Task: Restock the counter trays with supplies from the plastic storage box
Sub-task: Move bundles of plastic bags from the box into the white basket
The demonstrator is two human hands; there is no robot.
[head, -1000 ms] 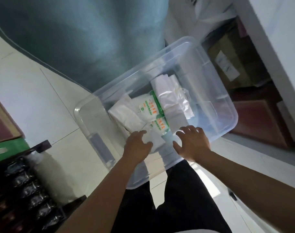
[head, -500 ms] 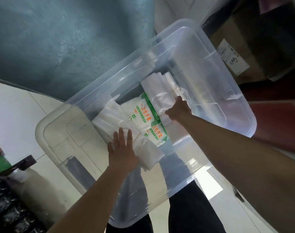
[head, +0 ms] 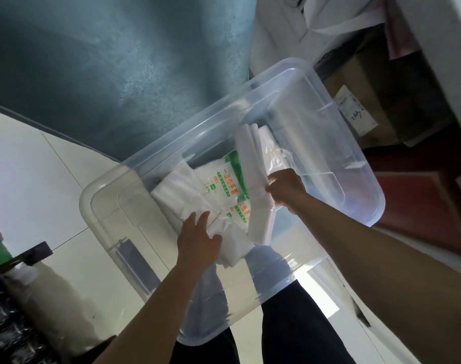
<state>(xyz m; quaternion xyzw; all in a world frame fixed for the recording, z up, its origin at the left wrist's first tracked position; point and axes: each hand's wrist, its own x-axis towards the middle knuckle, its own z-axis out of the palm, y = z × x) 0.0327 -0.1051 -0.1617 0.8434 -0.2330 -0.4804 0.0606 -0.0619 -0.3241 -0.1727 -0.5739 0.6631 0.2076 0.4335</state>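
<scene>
A clear plastic storage box sits on the floor below me, open at the top. Inside lie several white plastic packs, among them a pack with green and orange print. My left hand lies flat on a white pack at the near left of the pile, fingers straight. My right hand grips a long white bundle of bags and holds it lifted off the pile; its lower end hangs down near the box's front.
White floor tiles spread to the left, with a teal wall behind the box. A dark rack of packets stands at the lower left. Cardboard boxes and a red-brown surface lie to the right. My dark trousers are below the box.
My right hand has closed round the long white bundle and raised it from the pile. My left hand stays on the white pack, shifted slightly. The view has moved a little.
</scene>
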